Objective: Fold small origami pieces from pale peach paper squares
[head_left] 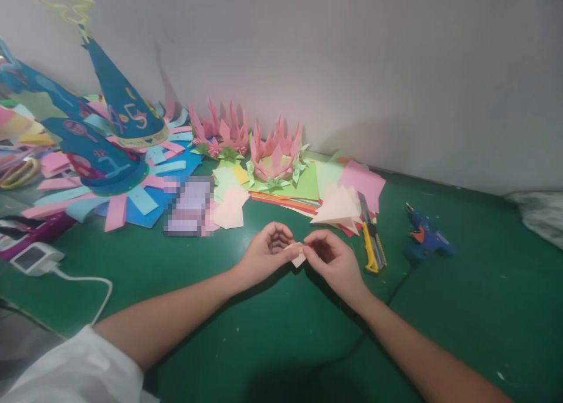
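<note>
Between my two hands is a small piece of pale peach paper [299, 258], which looks folded. My left hand [270, 253] pinches its left side between thumb and curled fingers. On the opposite side, my right hand [332, 261] is closed with thumb and forefinger on the paper's edge. Both hands are just above the green table [246, 344]. Beyond them lie loose peach paper sheets [336, 206] and a stack of coloured paper [303, 186]. A yellow utility knife [372, 244] rests to the right of my right hand.
A blue glue gun [428, 241] with a cord lies at the right. Pink folded-paper crowns [277, 156] stand near the wall. Blue cone hats [125, 95] with paper strips fill the left, near a blurred-out rectangular item [189, 206] and a white charger [37, 258] with a cable.
</note>
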`<state>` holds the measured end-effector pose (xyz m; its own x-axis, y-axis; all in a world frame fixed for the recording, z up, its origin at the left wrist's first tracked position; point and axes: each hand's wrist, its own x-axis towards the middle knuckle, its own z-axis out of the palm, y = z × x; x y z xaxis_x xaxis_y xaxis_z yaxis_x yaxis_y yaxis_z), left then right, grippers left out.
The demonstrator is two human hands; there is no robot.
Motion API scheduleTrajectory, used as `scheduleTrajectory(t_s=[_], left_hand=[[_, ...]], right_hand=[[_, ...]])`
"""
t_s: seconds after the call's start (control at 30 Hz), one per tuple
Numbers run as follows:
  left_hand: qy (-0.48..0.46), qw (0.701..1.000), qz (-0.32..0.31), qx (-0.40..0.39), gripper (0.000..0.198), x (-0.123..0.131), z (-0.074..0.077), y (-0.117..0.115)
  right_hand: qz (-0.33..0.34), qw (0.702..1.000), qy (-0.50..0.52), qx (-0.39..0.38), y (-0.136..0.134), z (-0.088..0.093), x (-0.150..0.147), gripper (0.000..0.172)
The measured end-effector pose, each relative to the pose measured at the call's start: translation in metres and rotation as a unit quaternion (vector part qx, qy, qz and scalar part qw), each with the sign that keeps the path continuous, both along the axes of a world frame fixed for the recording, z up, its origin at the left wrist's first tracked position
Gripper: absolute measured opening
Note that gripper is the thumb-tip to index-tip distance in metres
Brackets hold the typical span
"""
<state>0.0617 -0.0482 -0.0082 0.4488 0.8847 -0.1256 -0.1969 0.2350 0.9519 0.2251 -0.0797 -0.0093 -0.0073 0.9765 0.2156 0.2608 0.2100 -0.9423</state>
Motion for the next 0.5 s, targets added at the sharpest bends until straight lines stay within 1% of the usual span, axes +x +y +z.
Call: scheduleTrajectory(t_s=[0.1, 0.23, 0.33, 0.5], left_hand=[[0.005, 1.0, -0.02, 0.019, 0.037, -0.0009, -0.0018, -0.0015], [0.0, 0.999, -0.03, 0.023, 0.035, -0.002, -0.0027, -0.001], [-0.002, 1.0, -0.024, 0.012, 0.037, -0.0027, -0.0004, 0.0003], [-0.015, 0.999, -0.027, -0.018, 0.039, -0.0041, 0.0055, 0.0017]], right_hand=[[0.012, 0.999, -0.04, 0.025, -0.002, 0.0038, -0.0013, 0.004], [0.053, 0.989, -0.109, 0.087, -0.0029, 0.0074, -0.0001, 0.012], [0.068, 0.982, -0.13, 0.119, -0.0023, 0.0056, 0.0022, 0.014], [0.08, 0.978, -0.137, 0.138, -0.0021, 0.0034, 0.0043, 0.016]])
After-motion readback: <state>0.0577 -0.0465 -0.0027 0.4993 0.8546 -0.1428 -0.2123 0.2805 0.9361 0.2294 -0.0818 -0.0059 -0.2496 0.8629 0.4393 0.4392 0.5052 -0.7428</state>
